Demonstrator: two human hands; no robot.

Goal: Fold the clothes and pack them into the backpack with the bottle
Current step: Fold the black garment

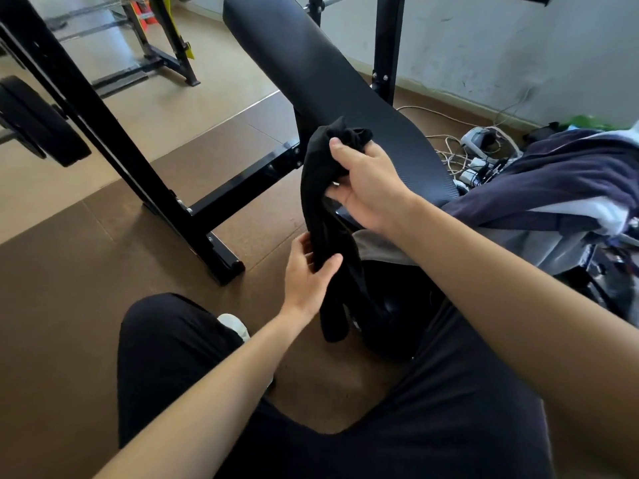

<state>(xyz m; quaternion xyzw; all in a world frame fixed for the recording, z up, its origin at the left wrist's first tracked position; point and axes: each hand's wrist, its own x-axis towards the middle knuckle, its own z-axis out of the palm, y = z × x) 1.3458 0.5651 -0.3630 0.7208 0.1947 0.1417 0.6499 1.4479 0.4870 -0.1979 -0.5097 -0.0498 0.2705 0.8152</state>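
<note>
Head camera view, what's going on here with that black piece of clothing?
A seated person holds a black garment up with both hands. The right hand grips its bunched top and the left hand pinches it lower down. It hangs loose, not yet folded, in front of a weight bench. More clothes are piled to the right. No bottle is visible.

A black padded bench (pixel 311 63) slopes up toward the stained grey wall (pixel 518 46). Its black steel frame (pixel 221 202) stands on brown floor mats (pixel 69 271). A black weight plate (pixel 38 122) hangs at the left edge. Tangled white cables (pixel 449 146) and a power strip (pixel 473 164) lie near the wall, beside the bench. A second rack (pixel 162 46) stands well behind.
</note>
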